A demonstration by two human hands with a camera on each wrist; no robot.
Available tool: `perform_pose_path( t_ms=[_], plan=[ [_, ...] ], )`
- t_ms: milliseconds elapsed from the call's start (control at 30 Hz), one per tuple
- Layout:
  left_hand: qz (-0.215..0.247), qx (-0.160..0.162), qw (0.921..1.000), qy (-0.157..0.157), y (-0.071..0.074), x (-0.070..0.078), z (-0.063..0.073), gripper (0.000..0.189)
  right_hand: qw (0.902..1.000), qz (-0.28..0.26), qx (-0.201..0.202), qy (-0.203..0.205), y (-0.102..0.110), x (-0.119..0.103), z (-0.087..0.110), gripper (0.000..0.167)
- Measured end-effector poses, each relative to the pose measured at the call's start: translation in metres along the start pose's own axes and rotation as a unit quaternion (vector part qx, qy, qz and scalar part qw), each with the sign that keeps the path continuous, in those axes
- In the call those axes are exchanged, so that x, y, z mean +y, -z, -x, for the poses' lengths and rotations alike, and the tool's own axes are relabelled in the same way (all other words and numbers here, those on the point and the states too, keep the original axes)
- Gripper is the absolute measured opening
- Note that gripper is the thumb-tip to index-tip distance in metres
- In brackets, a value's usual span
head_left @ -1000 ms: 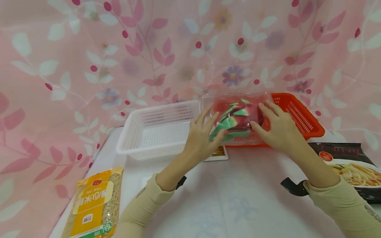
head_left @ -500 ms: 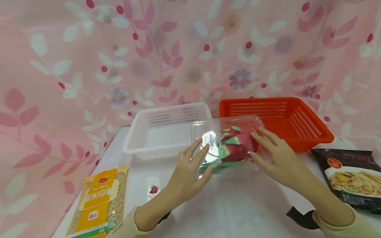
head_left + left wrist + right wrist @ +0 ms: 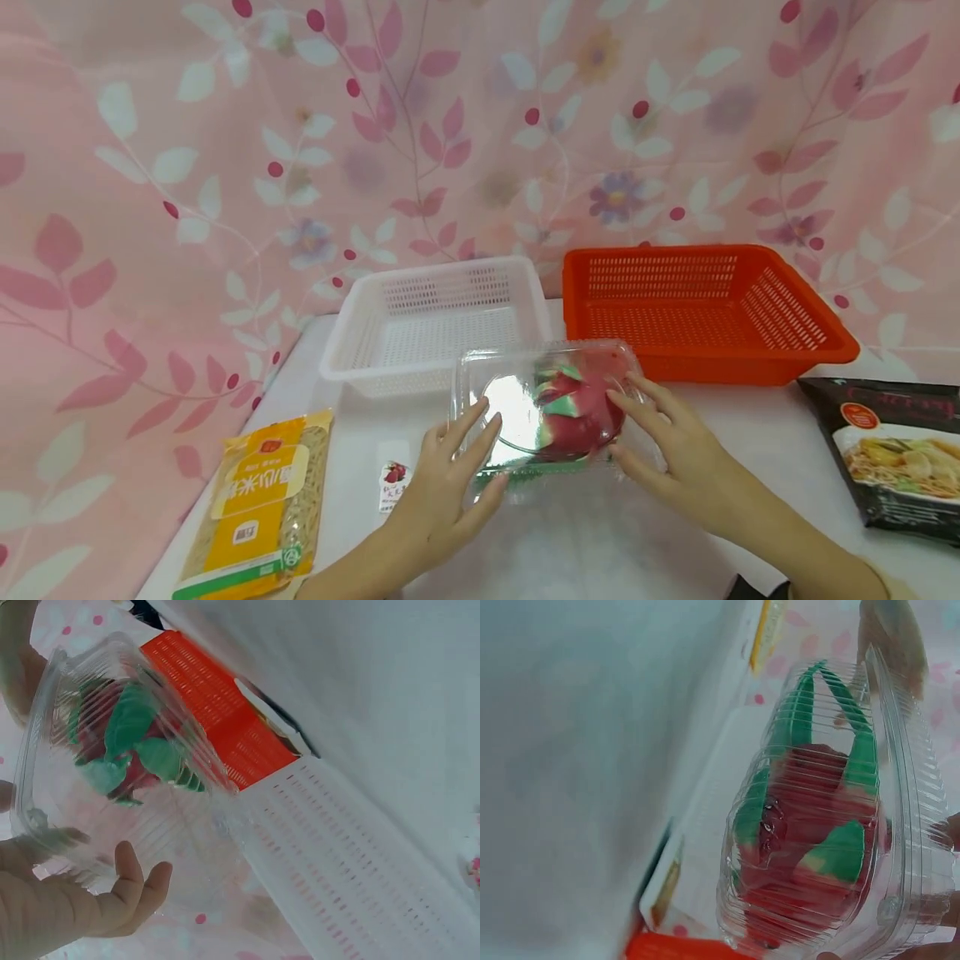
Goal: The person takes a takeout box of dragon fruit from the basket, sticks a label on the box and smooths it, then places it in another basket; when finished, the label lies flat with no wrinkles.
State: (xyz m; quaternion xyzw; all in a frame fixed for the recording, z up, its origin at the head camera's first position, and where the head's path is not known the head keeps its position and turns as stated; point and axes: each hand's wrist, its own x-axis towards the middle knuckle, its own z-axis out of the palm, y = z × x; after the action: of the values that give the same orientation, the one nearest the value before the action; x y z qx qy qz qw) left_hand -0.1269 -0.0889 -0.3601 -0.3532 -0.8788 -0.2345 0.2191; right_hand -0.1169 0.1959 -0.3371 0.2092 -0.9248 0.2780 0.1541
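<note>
Head view: the left hand (image 3: 442, 500) and right hand (image 3: 686, 458) grip opposite ends of a clear box (image 3: 517, 408) between them. Left wrist: too slack a hold could let it slip. Right wrist: the dragon fruit (image 3: 814, 806), nearer this hand, might tip it.

Yellow pkt (image 3: 258, 500) lies L, black pkt (image 3: 892, 458) R, white bskt (image 3: 453, 287) beside red bskt (image 3: 697, 368), floral cloth (image 3: 480, 125) behind.

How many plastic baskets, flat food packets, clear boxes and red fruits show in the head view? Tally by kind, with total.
White rectangular plastic basket, red rectangular plastic basket: 2
Yellow food packet, black food packet: 2
Clear rectangular plastic box: 1
Red fruit with green scales: 1
Total: 6
</note>
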Motion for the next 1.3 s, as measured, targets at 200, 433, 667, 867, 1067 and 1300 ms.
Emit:
perform_pose_path(
  t_ms=[200,433,667,867,1067,1300],
  plan=[
    [-0.019,-0.079,0.9967,0.005,-0.005,-0.009,0.017,0.056,0.9999,0.009,-0.004,0.014,-0.018,0.005,0.005,0.058],
    [0.017,-0.138,0.9895,0.040,-0.005,-0.014,0.029,0.058,0.9997,0.002,-0.003,0.023,-0.035,0.009,0.013,0.051],
    [0.035,-0.186,0.9804,0.053,0.000,-0.018,0.033,0.061,0.9984,0.028,0.008,0.048,-0.041,0.009,0.016,0.054],
    [0.007,-0.210,0.9773,0.028,0.007,-0.029,0.034,0.069,0.9972,0.069,-0.006,0.028,-0.038,0.005,0.017,0.055],
    [0.009,-0.256,0.9582,0.128,0.025,-0.043,0.040,0.085,0.9958,0.072,0.022,0.051,-0.036,0.005,0.017,0.058],
    [-0.008,-0.267,0.9344,0.235,0.034,-0.068,0.048,0.083,0.9919,0.062,0.059,0.094,-0.036,0.007,0.015,0.050]
  ],
)
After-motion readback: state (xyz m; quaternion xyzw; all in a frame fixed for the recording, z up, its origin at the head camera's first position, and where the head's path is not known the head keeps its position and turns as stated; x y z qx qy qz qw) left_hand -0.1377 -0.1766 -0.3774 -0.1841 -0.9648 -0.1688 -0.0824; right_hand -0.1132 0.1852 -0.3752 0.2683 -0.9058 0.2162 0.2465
